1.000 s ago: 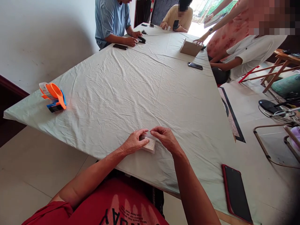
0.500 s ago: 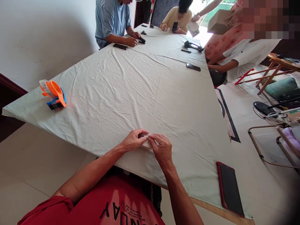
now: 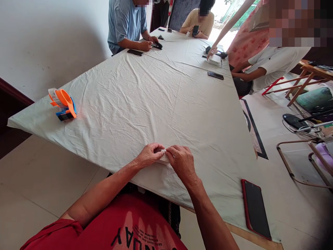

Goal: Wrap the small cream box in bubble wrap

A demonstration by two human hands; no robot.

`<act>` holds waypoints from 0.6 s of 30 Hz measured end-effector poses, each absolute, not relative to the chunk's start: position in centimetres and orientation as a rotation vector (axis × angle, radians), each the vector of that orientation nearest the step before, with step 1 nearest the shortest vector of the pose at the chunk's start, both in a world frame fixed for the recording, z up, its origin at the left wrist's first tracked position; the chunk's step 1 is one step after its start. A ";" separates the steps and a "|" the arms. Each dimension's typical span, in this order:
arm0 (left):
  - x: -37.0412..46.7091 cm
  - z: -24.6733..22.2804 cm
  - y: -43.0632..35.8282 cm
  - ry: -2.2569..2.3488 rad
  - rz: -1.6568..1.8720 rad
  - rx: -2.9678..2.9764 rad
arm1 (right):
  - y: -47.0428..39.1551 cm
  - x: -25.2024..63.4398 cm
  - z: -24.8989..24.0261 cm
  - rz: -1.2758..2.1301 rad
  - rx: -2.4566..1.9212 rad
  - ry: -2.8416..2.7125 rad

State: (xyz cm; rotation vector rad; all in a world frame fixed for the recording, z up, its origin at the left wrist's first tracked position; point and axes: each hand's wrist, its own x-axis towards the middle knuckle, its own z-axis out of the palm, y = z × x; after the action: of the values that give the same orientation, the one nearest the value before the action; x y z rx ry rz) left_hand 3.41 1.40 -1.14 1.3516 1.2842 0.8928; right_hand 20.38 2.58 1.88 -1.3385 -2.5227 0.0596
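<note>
A small whitish box-like thing (image 3: 164, 158) with fine print on its side rests at the near edge of the cloth-covered table (image 3: 122, 114). My left hand (image 3: 149, 155) is curled round its left end, thumb and fingers closed on it. My right hand (image 3: 182, 162) pinches at its upper right part with thumb and bent fingers. The fingertips of both hands nearly meet over its top. Much of the thing is hidden by the fingers, so its exact kind does not show.
An orange and blue tape dispenser (image 3: 64, 106) stands at the left. A red-cased phone (image 3: 256, 209) lies near the right corner; another phone (image 3: 215, 75) is farther off. Across the table a person's arm (image 3: 226, 29) reaches to a white device (image 3: 215, 60). Several people sit around the table.
My right hand has shifted slightly right, and its fingers have moved along the top of the small thing. At the far right, a person's hand has lowered the white device onto the table.
</note>
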 end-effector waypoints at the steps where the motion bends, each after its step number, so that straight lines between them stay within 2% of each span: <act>1: 3.4 -1.1 1.4 1.289 0.891 1.353 | 2.6 20.4 2.0 0.052 -1.338 -2.534; 18: 3.6 -1.4 1.4 1.342 0.899 1.353 | 2.2 20.8 3.3 -0.015 -1.211 -2.690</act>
State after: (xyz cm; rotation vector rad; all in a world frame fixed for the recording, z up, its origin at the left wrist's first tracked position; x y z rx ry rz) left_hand 3.65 1.38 -1.42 1.3529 1.3423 0.8990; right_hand 20.82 2.24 3.29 -1.2114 -2.6898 -0.0152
